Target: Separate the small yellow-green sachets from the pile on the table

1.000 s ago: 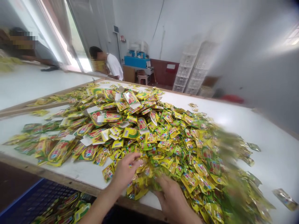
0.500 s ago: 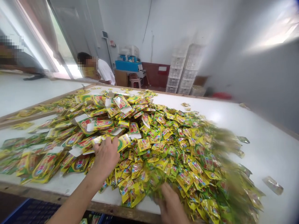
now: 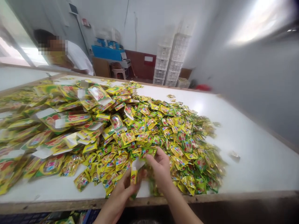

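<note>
My left hand (image 3: 120,194) is closed around a small yellow carton (image 3: 134,176), held upright with its white end flap raised. Just above and to the right, my right hand (image 3: 163,172) pinches a green and yellow sachet (image 3: 148,151) between thumb and fingers, close to the carton's top. The two hands nearly meet at the table's front edge. Behind them spreads a heap of shiny sachets (image 3: 179,146). To the left lies a pile of printed cartons (image 3: 77,119), several with white flaps standing out. My left fingers are partly hidden behind the carton.
The white table (image 3: 252,161) has a wooden rim (image 3: 70,205). A blue crate (image 3: 87,216) with packets sits below the front edge. Across the table a person in a white top (image 3: 79,57) leans forward. White crates (image 3: 173,62) stand stacked by the far wall.
My left hand has come from the carton pile towards me with a carton. My right hand has risen out of the sachets, holding one beside it. The view has turned right.
</note>
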`<state>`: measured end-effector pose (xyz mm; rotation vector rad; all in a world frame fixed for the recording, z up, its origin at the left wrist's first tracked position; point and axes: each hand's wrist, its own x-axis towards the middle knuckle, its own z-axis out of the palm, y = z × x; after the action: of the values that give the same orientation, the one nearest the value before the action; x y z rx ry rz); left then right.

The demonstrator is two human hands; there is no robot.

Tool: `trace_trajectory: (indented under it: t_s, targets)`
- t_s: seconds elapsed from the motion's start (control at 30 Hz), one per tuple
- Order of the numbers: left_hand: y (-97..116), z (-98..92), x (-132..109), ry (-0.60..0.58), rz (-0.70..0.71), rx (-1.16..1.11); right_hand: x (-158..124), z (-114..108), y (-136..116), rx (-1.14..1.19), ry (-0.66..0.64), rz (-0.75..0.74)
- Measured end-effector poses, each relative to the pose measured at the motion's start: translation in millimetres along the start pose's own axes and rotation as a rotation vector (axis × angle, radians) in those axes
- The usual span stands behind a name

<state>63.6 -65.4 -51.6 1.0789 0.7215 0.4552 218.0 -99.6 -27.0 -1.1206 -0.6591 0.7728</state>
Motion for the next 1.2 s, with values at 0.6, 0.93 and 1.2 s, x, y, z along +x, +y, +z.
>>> trace_trajectory:
  t_s: [0.6,0.93,1.2]
  targets:
    - [-43.8,-1.6,18.8,0.039,0.178,0.168,-8.0,-32.0,0.5,-0.732,-0.202,-0.297]
    - [-34.5,2.5,14.1,0.020,0.147,0.036,-14.4,-23.5,-14.4,-1.190,-0.385,-0.179]
    - [-42.3,-11.9,13.8,-0.019,0.172,0.120,-14.8,-9.0,-34.7,-1.329,-0.584,-0.137]
